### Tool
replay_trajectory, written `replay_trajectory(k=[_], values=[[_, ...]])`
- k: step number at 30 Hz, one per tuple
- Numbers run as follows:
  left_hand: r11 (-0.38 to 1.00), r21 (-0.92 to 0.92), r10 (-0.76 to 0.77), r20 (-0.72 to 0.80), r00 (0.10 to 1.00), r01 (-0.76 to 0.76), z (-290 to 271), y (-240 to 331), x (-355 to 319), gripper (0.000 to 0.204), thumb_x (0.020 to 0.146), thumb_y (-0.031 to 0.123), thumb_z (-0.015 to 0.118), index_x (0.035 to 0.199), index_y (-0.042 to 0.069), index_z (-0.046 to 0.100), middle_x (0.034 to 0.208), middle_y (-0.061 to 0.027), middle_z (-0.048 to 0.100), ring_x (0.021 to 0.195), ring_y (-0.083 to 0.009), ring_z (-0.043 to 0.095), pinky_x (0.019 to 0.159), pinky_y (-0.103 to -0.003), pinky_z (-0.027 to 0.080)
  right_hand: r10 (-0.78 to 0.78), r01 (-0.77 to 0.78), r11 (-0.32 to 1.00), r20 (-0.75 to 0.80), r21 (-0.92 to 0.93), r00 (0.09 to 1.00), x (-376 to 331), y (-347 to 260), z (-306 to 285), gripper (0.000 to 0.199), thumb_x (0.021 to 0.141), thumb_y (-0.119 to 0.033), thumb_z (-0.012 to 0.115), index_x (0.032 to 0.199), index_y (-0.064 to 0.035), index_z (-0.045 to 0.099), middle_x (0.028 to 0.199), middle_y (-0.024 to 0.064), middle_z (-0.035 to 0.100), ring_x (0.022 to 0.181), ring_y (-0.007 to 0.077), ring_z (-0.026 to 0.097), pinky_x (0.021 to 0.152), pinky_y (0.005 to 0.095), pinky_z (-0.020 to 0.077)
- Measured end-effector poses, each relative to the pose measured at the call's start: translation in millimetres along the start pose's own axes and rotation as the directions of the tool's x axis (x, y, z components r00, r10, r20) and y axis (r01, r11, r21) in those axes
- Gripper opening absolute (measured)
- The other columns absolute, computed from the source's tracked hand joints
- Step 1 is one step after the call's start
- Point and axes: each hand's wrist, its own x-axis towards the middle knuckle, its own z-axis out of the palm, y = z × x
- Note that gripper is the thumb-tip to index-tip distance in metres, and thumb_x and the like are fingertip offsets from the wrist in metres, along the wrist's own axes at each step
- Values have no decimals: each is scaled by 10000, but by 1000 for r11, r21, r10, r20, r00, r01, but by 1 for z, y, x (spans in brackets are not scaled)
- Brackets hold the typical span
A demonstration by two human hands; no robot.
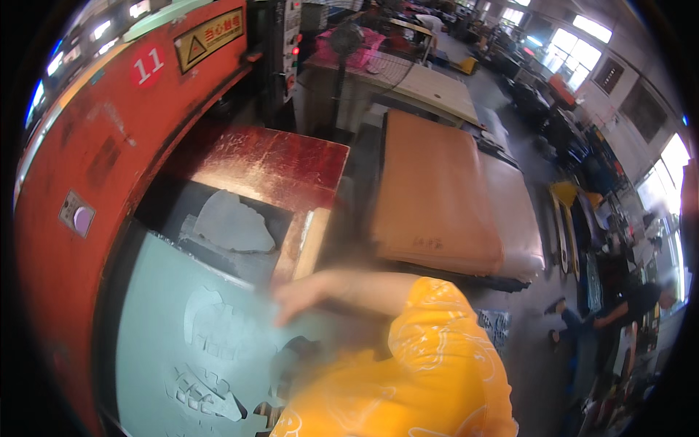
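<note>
A yellow shirt with white line drawings [437, 342] fills the near side, and from its sleeve the bare right arm reaches leftward. The right hand [297, 297] is blurred above the right part of a pale green sheet [145, 306], near that sheet's far right corner; I cannot tell whether its fingers are spread or pressed together, nor whether it touches anything. The left hand does not show, so its state cannot be told.

The green sheet lies along the foot of an orange machine [80, 160]. Cut shapes [211, 320] show in its middle and toward its near edge, with dark gaps along its right edge. Just past its far edge, grey flat pieces [233, 224] lie overlapped on a dark surface. Beyond them is a worn red board [291, 156], with a pale wooden strip [312, 237] near its near right corner.

To the right, well apart from the green sheet, brown sheets [437, 189] are stacked, the top one leaving the right edge of the pile uncovered. Farther back, a pink bundle [353, 47] sits toward the far left corner of a long table [437, 89].
</note>
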Motion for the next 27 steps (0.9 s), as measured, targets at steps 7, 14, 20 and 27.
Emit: replay_trajectory(k=[7, 14, 20, 27], values=[[558, -675, 819, 355, 451, -482, 159, 233, -17, 402, 736, 148, 690, 1105, 7, 609, 1091, -179, 617, 960, -359, 569, 822, -417, 455, 50, -64, 794, 41, 604, 998, 38, -4, 11, 319, 881, -260, 617, 1021, 26, 628, 946, 103, 680, 803, 189, 663, 737, 330, 544], [406, -633, 902, 396, 175, -660, 248, 269, -44, 415, 777, 115, 652, 1160, -11, 557, 1126, -182, 579, 1009, -346, 557, 894, -409, 436, -6, 74, 967, -265, 245, 964, 17, -25, 29, 305, 907, -283, 565, 980, 5, 634, 907, 117, 678, 823, 224, 646, 747, 365, 509], [338, -831, 491, 556, 671, 442, 234, 255, 51, 446, 1007, 351, 366, 1312, 51, 490, 1265, -107, 560, 1101, -226, 570, 914, -371, 453, -64, -206, 880, -537, -428, 841, -6, -41, 46, 348, 846, -360, 597, 846, -13, 622, 812, 215, 628, 827, 373, 621, 751, 456, 481], [148, -844, 407, 527, 746, 515, 181, 252, 41, 404, 995, 338, 427, 1281, 73, 531, 1148, -8, 609, 915, -75, 562, 732, -209, 421, -365, -3, 869, -646, -494, 670, 22, -135, 83, 340, 801, -171, 695, 1047, -26, 512, 848, 78, 608, 768, 176, 597, 709, 292, 489]])
